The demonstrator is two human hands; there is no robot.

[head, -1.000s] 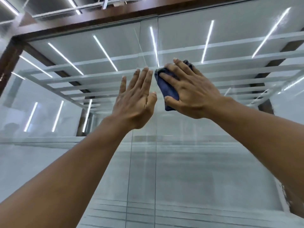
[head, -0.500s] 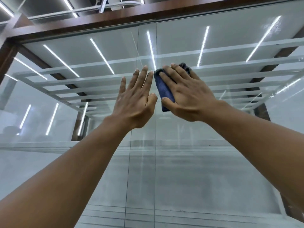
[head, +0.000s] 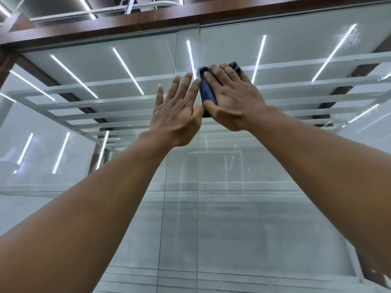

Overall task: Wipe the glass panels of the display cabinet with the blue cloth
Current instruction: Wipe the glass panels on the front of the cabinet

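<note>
Head | left hand (head: 176,115) flat on glass (head: 232,218) | right hand (head: 232,102) spread, pressing blue cloth (head: 207,89)

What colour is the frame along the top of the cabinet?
Dark reddish brown, like wood; the head view shows the frame clearly.

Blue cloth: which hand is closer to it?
Right. The right hand presses on top of the cloth against the glass; the left hand is flat on the glass just left of it.
</note>
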